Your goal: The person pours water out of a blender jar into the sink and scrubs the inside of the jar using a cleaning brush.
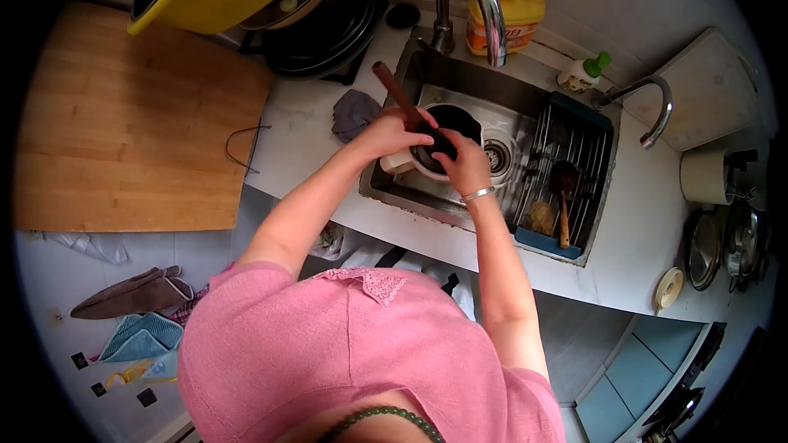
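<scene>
L hand (400, 133), on my remote feed, is curled round a brown utensil (396, 86), angled up over a dark-interior pot (458, 119) in the sink (484, 84). R hand (466, 162) meets it there, thumb & fingers bent in close; I can't tell its exact grip. At R, a wooden-handled ladle (564, 221) lies in the dish rack (548, 243), handle twd the person.

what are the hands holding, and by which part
A utensil with a round brown handle: the left hand grips the handle's lower part; the right hand pinches its dark end.
</scene>
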Motion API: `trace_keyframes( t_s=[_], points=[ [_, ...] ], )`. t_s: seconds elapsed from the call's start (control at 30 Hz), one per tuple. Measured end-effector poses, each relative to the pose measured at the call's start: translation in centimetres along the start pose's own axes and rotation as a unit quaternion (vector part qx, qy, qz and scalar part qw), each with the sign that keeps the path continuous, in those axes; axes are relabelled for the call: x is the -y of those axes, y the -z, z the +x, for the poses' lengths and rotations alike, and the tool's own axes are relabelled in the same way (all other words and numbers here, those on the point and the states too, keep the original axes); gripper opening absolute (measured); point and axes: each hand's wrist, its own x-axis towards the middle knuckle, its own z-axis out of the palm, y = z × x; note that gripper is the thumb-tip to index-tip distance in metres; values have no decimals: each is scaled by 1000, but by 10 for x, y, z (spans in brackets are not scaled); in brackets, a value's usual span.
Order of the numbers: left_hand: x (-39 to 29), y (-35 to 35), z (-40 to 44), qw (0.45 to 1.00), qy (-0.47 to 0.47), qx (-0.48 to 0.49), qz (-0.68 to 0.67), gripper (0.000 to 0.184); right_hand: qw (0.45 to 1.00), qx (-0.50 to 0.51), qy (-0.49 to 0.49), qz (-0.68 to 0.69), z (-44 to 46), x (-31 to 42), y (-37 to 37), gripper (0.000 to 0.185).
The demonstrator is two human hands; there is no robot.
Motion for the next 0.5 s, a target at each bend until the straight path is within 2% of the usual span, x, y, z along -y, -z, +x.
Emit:
trace_keyframes(
  t_s=[0.03,0.07,0.1,0.13,0.17,0.23,0.27,0.3,0.33,0.37,0.4,0.43,0.47,0.5],
  points=[
    [0,-1,1,1000,-17,13,13,30,1000,2,21,23,-1,-4,3,43],
    [-1,-2,2,999,-33,27,25,29,996,-47,42,65,-5,-9,8,45],
    [-5,-2,4,999,-30,27,24,29,993,-103,52,14,-5,-7,19,44],
    [-12,-3,5,995,-47,31,86,26,985,-157,61,-37,-6,-9,28,44],
    [-16,-5,6,986,-64,34,147,24,986,-154,60,-38,-8,-19,31,44],
    [-18,-16,8,986,-63,35,151,24,968,-216,-104,70,-14,-48,25,47],
    [-18,-22,11,985,-62,36,158,25,969,-214,-103,67,-19,-63,13,47],
    [-9,-30,16,985,-79,19,149,29,935,-174,-223,212,-26,-82,-3,50],
    [-4,-38,20,986,-79,16,146,29,866,-128,-335,349,-24,-67,0,54],
    [0,-47,21,991,-33,-3,132,30,773,-80,-389,495,-29,-46,-4,66],
    [5,-56,22,993,14,-21,117,31,781,-74,-374,495,-34,-51,-14,65],
    [10,-65,21,988,-10,-45,150,33,780,-80,-363,502,-36,-51,-20,65],
    [50,-79,29,958,-151,-107,220,35,780,-86,-352,510,-36,-51,-23,64],
    [47,-84,30,956,-170,-102,217,35,781,-82,-352,509,-37,-53,-25,64]
  ],
)
